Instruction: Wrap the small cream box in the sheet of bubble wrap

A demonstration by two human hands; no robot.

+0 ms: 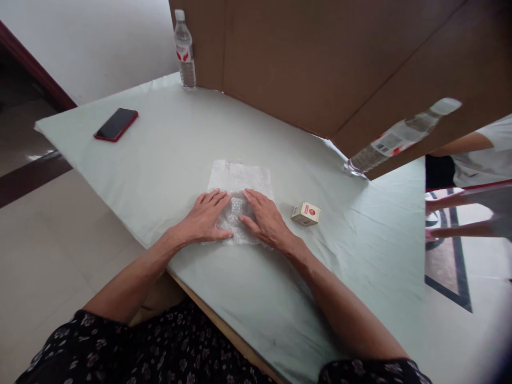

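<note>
A sheet of bubble wrap [240, 176] lies spread on the table in front of me. My left hand [208, 216] rests on its left side with the fingers stretched out and the thumb pointing inward. On the right side, my right hand [266, 218] lies with its fingers extended and apart from the left. Between the two hands a strip of the wrap shows, and the parts under my palms are hidden. A small cream-coloured box [306, 213] with a red mark sits just right of my right hand, touched by neither hand.
The table [160, 160] has a pale green cloth. A phone [117, 125] lies at the far left. Two water bottles, one at the back [185, 50] and one at the right [396, 140], stand against a large cardboard panel [280, 64]. Other people's arms [464, 200] show at the right.
</note>
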